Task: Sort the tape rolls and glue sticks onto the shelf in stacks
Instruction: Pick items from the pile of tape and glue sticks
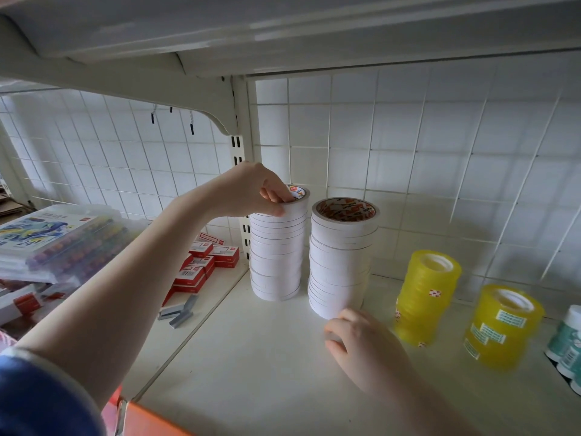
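Observation:
Two tall stacks of white tape rolls stand on the white shelf. My left hand pinches the top roll of the left stack, thumb outside and fingers in its core. My right hand is at the foot of the right stack, fingers curled, fingertips touching the lowest rolls. Whether it holds anything is hidden. To the right stand two shorter stacks of yellow clear tape, one nearer the wall and one closer to me. White and teal glue sticks sit at the far right edge.
Left of the shelf divider lie red staple boxes, loose staple strips and packs of coloured pens. A white wire grid backs the shelf. Another shelf hangs overhead. An orange price rail lines the front edge.

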The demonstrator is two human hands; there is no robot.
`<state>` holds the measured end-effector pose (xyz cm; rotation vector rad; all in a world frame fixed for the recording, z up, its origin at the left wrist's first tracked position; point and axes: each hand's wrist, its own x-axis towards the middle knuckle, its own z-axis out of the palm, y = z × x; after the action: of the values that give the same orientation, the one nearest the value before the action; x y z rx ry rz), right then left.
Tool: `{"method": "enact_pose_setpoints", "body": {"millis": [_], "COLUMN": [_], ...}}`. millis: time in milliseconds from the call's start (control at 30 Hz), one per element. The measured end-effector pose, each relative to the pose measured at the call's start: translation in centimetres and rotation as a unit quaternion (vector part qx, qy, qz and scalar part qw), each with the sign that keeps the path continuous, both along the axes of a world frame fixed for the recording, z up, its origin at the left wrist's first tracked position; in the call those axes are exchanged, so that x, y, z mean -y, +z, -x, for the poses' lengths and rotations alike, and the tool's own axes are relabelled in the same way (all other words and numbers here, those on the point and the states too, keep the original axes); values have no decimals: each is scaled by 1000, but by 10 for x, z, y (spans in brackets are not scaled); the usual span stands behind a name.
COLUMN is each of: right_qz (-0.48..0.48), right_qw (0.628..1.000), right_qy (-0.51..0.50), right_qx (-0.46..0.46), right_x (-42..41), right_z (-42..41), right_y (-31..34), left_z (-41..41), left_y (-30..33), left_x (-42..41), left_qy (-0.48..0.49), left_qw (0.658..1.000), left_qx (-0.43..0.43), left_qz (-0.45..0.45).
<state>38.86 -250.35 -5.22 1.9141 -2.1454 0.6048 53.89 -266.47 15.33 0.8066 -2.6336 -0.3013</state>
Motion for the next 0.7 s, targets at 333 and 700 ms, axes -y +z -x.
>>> {"method": "enact_pose_setpoints", "body": {"millis": [333,700], "right_qz": [-7,-97], "right_qw": [1000,995], "right_qy": [2,-25], "right_qx": [28,-13], "right_x": [-1,-25], "right_z": [-2,16], "right_y": [4,33], "left_z": [-1,-37], "left_y": [0,-40], "left_x": [-4,-53], "left_qy": [10,98], "left_qw": [1000,980], "left_qx": [2,-91], "left_qz": [5,147]}}
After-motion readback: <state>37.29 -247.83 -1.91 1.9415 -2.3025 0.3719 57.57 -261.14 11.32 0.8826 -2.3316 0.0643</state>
